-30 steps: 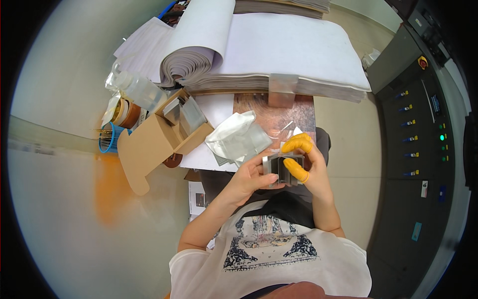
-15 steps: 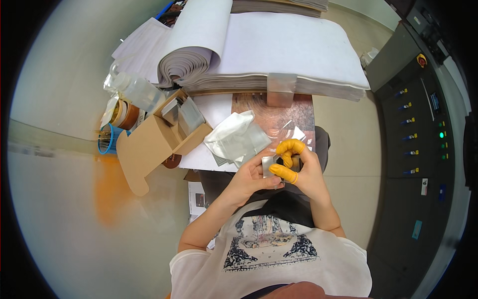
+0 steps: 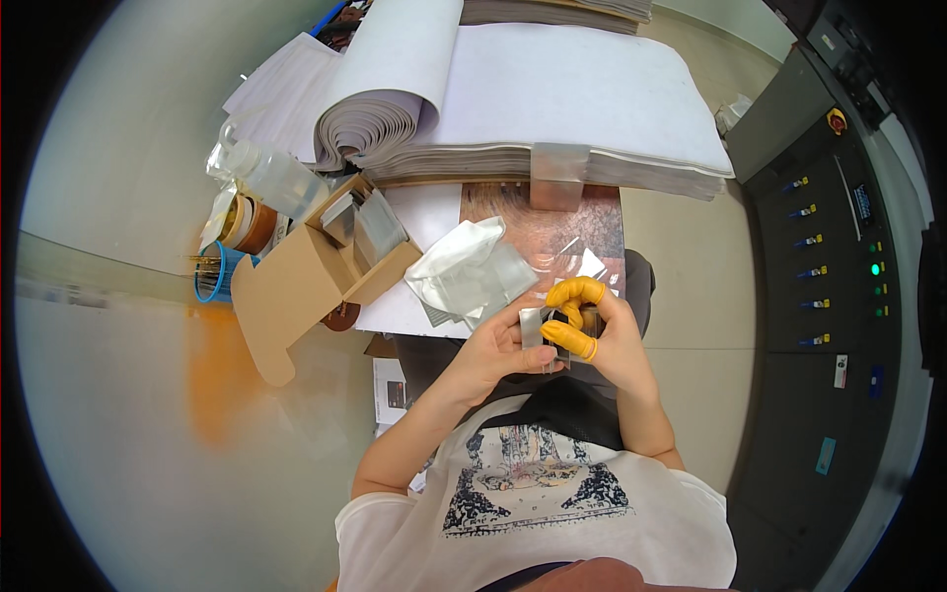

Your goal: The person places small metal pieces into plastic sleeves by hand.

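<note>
Close in front of my body, my left hand [image 3: 498, 347] pinches a small clear plastic sleeve [image 3: 531, 326] between thumb and fingers. A small dark flat piece [image 3: 560, 347] shows at the sleeve; whether it sits inside or behind it I cannot tell. Yellow finger cots cover the thumb and fingers of my right hand [image 3: 610, 335], which curl in a pinch at the right side of the same dark piece. Just beyond my left hand lies a pile of clear plastic sleeves [image 3: 472, 276] on the table. Loose clear film [image 3: 577, 259] lies beyond my right hand.
An open cardboard box [image 3: 345, 266] holding flat packets stands left on the table. Behind it are a clear plastic bottle [image 3: 276, 183], tape rolls [image 3: 252, 225] and a blue mesh cup [image 3: 217, 274]. Stacked white sheets [image 3: 572, 89] cover the far side. A dark control cabinet [image 3: 829, 296] stands right.
My right thumb has slid slightly down and to the right, baring more of the dark piece. My left hand keeps its grip on the sleeve.
</note>
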Motion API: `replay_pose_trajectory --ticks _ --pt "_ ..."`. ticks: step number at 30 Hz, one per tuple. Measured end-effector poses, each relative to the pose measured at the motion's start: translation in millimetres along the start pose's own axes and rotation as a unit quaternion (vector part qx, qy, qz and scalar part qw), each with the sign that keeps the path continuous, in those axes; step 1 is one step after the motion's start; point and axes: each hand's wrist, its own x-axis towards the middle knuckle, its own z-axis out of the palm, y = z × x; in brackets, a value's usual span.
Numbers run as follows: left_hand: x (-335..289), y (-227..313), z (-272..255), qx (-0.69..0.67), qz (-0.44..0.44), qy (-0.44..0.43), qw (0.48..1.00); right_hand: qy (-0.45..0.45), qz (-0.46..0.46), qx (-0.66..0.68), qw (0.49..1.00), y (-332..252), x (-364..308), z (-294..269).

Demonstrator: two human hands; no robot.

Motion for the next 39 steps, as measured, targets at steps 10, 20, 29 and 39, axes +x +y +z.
replay_pose_trajectory --ticks 10,20,29,39 --pt "-1.1 2.6 1.6 0.006 -0.004 0.007 1.0 -0.003 -0.003 0.03 1.0 1.5 1.1 0.2" --pt "-0.2 -1.6 1.1 -0.001 0.014 0.015 1.0 -0.003 -0.016 0.019 1.0 -3.8 1.8 2.1" --pt "0.1 -1.8 -0.5 0.002 0.011 0.008 1.0 -0.003 -0.023 0.012 1.0 2.8 2.0 -1.0" --pt "0.3 -2.1 1.2 -0.004 0.015 0.01 1.0 -0.005 0.017 0.047 0.999 -0.8 0.4 -1.4"
